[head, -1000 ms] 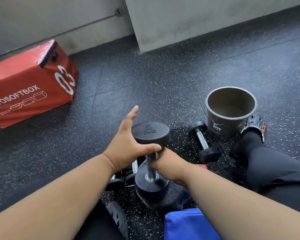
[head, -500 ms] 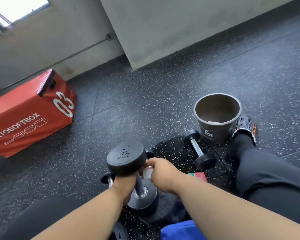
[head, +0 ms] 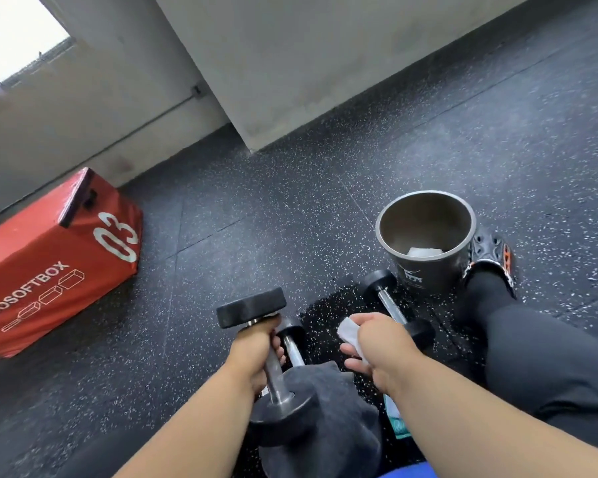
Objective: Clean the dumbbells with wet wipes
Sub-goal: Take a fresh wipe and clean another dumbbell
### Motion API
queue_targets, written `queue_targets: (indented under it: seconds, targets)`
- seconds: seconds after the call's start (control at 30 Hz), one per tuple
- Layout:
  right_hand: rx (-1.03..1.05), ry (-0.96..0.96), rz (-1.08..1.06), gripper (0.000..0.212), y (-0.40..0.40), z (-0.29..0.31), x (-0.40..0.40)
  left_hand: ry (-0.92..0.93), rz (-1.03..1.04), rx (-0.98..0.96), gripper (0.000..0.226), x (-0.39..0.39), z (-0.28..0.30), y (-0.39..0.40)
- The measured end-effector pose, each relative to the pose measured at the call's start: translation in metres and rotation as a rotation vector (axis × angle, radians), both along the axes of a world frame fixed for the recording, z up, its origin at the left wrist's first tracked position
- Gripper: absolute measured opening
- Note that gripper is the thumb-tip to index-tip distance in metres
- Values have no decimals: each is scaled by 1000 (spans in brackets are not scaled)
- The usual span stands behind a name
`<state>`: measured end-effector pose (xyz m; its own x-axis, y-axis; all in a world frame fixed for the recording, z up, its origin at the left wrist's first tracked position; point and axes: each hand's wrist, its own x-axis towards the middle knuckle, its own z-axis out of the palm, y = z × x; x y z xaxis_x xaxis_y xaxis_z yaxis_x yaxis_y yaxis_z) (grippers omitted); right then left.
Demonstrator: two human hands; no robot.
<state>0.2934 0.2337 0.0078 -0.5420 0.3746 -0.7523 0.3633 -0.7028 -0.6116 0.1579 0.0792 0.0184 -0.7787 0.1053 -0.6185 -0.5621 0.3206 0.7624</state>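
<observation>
left hand [head: 256, 350] is gripping the dumbbell [head: 270, 360] by its handle, at 6 o'clock above the floor [head: 256, 236]. right hand [head: 377, 343] is pinching the wipe [head: 349, 334]. wrap the wipe around each head, rotating the dumbbell.

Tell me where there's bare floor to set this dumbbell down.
Open speckled black rubber floor lies between the red foam plyo box and the grey metal bucket. Crowded: the wet patch by the small chrome-handled dumbbell and the black-trousered leg.
</observation>
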Motion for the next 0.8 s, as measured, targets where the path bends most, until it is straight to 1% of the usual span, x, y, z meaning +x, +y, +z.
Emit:
queue_targets:
  seconds: [0.07, 0.1, 0.17, 0.23, 0.33, 0.5, 0.67, 0.8]
  targets:
    - [-21, 10, -101, 29, 13, -4, -5, -43, 17, 17, 22, -12, 4, 8]
    - [-46, 23, -160, 30, 18, -3, -7, -59, 28, 35, 20, -19, 6, 14]
    - [-83, 29, -245, 42, 31, -3, -11, -83, 38, 70, 19, -38, 10, 29]
    - [-115, 8, -289, 52, 44, -13, -19, -119, 45, 85, 20, -63, 3, 47]
    - [-124, -19, -278, 56, 50, -25, -20, -172, 54, 100, 18, -85, -13, 70]
    - [-109, -58, -249, 46, 54, -42, -24, -282, 74, 25, 13, -119, -91, 105]
    - [-64, -151, -219, 48, 69, -65, -25, -418, 34, -104, 13, -131, -191, 123]
    - [-17, -191, -149, 59, 72, -72, -29, -464, 39, -170, 16, -134, -259, 126]
